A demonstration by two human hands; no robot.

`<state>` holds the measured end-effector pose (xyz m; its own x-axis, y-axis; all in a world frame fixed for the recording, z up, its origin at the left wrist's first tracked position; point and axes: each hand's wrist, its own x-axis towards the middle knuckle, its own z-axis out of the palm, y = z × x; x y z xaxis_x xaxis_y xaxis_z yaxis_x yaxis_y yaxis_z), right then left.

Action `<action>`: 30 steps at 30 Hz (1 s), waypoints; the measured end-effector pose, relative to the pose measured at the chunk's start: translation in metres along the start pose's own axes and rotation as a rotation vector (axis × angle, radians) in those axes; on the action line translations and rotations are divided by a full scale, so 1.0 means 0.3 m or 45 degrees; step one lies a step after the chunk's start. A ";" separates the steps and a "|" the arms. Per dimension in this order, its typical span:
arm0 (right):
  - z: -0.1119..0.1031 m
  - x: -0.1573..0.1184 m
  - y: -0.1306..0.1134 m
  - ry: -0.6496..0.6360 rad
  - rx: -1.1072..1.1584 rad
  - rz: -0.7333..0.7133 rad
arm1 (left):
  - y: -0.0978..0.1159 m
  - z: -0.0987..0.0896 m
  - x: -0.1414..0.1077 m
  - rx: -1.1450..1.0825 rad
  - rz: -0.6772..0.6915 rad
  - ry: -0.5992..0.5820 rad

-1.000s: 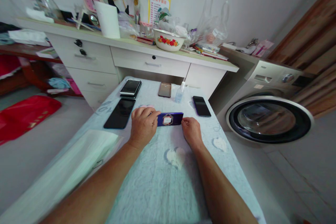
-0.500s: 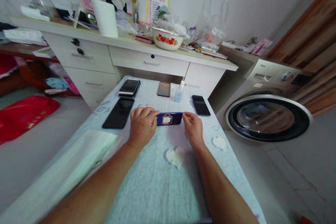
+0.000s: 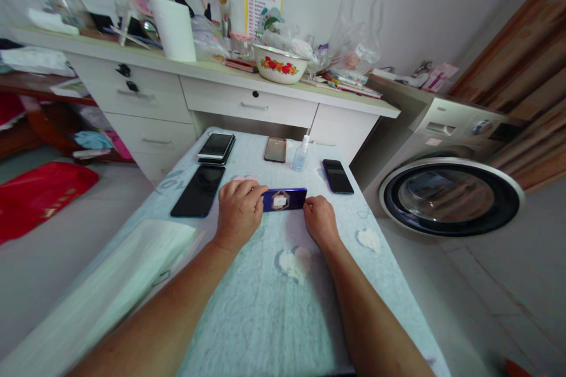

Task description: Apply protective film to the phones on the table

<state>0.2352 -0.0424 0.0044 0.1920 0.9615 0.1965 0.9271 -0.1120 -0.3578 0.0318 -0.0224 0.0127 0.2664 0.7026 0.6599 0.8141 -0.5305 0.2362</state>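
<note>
A shiny blue phone (image 3: 294, 199) is held on its long side above the table, its back with a hexagonal mark and a white label facing me. My left hand (image 3: 241, 209) is closed around its left end. At the lower right corner, the curled fingers of my right hand (image 3: 322, 219) pinch the edge; their tips are partly hidden. To the left lies a large dark phone (image 3: 198, 191), and behind it a stack of phones (image 3: 216, 147). Beyond my hands are a phone case (image 3: 275, 149) and a clear spray bottle (image 3: 300, 154). Another black-screened phone (image 3: 338, 177) rests at the right.
A pale patterned cloth covers the table (image 3: 260, 312). On its left side lies a folded whitish sheet (image 3: 110, 288). The white desk (image 3: 247, 103) behind holds a flowered bowl (image 3: 280, 65) and a paper roll (image 3: 173, 29). A washing machine (image 3: 451, 147) stands at the right.
My right hand has slid down the phone's right end, from the upper corner to the lower one. My left hand keeps its grip, and the phone stays almost in place.
</note>
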 end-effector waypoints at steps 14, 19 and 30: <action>0.016 0.011 0.024 0.124 0.511 0.091 | 0.003 -0.003 0.001 -0.011 -0.007 -0.012; 0.044 0.018 0.035 0.295 0.747 0.103 | 0.002 -0.005 0.002 -0.012 -0.007 -0.017; 0.038 0.014 0.030 0.300 0.767 0.125 | 0.002 -0.003 0.000 -0.021 -0.008 -0.006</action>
<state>0.2408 -0.0364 -0.0085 0.3954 0.8655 0.3075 0.5724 0.0297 -0.8195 0.0320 -0.0232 0.0134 0.2640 0.7080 0.6550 0.8072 -0.5339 0.2518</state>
